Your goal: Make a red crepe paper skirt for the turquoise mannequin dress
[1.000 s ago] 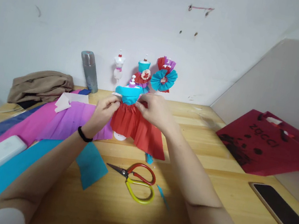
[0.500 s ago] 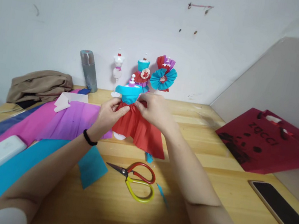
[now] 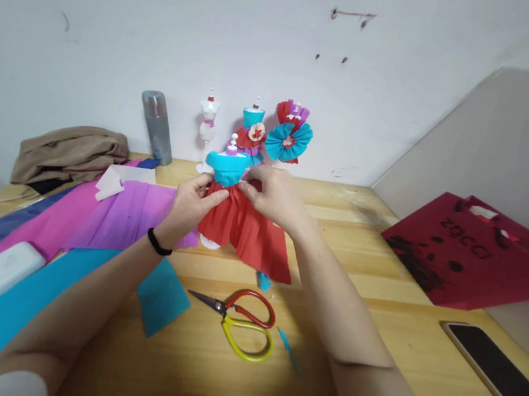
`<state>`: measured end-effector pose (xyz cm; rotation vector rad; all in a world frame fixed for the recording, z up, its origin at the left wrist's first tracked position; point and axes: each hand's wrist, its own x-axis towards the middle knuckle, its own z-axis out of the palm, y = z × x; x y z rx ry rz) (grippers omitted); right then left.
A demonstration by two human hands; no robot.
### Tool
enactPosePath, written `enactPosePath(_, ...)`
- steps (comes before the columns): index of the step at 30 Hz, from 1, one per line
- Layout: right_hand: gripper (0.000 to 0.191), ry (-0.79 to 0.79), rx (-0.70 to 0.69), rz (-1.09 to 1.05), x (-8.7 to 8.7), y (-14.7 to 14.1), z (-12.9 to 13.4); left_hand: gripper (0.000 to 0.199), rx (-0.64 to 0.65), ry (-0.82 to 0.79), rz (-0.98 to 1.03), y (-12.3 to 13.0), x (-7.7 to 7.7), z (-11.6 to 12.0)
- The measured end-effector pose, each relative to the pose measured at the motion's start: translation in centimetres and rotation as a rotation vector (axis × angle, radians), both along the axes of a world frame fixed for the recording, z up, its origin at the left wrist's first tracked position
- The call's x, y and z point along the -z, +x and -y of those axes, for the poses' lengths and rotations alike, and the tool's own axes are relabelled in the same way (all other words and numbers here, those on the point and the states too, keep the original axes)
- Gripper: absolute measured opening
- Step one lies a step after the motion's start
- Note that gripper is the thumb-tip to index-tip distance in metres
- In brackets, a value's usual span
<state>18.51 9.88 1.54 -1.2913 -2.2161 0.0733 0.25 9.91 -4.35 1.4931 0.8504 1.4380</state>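
Note:
A small dress form (image 3: 232,149) stands in front of me, wrapped at the chest in a blue paper top (image 3: 227,168). Red crepe paper (image 3: 258,234) hangs in pleats from its waist and flares out to the right. My left hand (image 3: 192,203) pinches the paper at the waist's left side, thumb across the front. On the other side my right hand (image 3: 269,195) is closed on the red paper's upper edge, some fingers hidden behind the form. Scissors (image 3: 239,319) with one red and one yellow handle lie on the table below, near a blue paper square (image 3: 163,298).
Behind stand a bare dress form (image 3: 206,127) and two dressed ones (image 3: 253,118). A flask (image 3: 157,128), folded brown cloth (image 3: 73,156) and purple paper (image 3: 122,218) are at left. A red bag (image 3: 478,257) and phone (image 3: 499,372) lie right. Blue scraps (image 3: 289,347) are near the scissors.
Both hands stay at the waist of the dress form with hardly any movement. The whole view has shifted very slightly.

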Motion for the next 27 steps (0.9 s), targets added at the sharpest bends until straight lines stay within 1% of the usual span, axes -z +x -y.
enactPosePath(3,0.016,-0.001,-0.028,-0.008,0.1,0.2,-0.1,0.024,0.02,0.005,-0.005,-0.2,-0.1,0.0)
enactPosePath(9,0.014,0.008,-0.041,-0.025,0.3,0.2,-0.2,0.024,0.048,-0.006,-0.003,-0.6,-0.1,-0.1)
enactPosePath(19,0.012,0.006,0.055,-0.102,1.0,-0.3,-0.4,0.027,0.104,-0.008,0.002,-0.9,-0.3,-0.3)
enactPosePath(22,0.012,-0.002,0.059,-0.121,1.1,-0.3,-0.3,0.027,0.127,0.003,0.012,-1.1,-0.3,-0.4)
enactPosePath(25,0.01,-0.002,0.038,-0.138,1.0,-0.2,-0.1,0.027,0.169,0.013,0.037,-1.3,-0.1,-0.5)
enactPosePath(27,0.01,0.002,0.015,-0.153,1.0,-0.2,0.2,0.029,0.221,0.008,0.059,-1.4,0.0,-0.7)
